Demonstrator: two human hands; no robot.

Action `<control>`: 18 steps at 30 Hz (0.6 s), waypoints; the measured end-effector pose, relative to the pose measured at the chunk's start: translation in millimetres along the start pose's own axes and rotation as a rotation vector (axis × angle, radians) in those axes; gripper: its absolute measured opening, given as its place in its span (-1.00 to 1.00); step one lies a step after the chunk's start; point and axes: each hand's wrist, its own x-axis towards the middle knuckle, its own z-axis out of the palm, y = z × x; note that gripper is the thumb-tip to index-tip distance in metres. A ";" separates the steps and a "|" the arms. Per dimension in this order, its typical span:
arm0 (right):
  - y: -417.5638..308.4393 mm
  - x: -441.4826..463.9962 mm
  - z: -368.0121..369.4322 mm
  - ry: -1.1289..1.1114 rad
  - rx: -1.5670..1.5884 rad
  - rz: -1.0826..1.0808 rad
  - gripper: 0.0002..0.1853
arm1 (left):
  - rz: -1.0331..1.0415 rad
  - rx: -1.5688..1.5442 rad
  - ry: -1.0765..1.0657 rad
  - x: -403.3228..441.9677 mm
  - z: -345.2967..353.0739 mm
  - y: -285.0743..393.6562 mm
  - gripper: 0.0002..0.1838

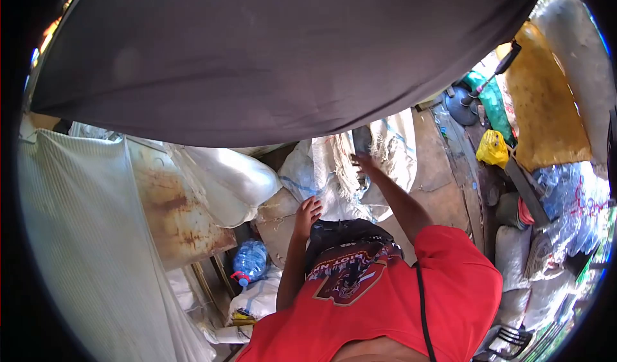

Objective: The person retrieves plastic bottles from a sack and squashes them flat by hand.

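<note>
White sack [397,162], at the wearer's 12 o'clock, seems light, floppy; grasp its frayed edge [342,172]. Left hand [309,212] loosely curled; right hand [365,164] unclear.

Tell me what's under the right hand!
White sacking with frayed strands shows around the right hand. The spot directly behind the hand is covered, and whatever lies beneath the sacking can't be seen.

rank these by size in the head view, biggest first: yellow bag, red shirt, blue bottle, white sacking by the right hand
1. Red shirt
2. White sacking
3. Blue bottle and yellow bag: they look too alike to rank
</note>
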 end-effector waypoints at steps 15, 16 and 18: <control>246.0 -67.3 -114.3 -0.273 -0.831 0.561 -0.60 | 0.692 0.825 0.800 0.6 -107.2 -22.3 -0.53; 240.0 -71.6 -117.2 -0.263 -0.852 0.545 -0.60 | 0.696 0.952 0.969 -3.6 -106.1 -5.6 -0.52; 233.0 -70.9 -129.6 -0.233 -0.889 0.510 -0.60 | 0.700 1.200 1.308 -19.8 -93.7 40.0 -0.50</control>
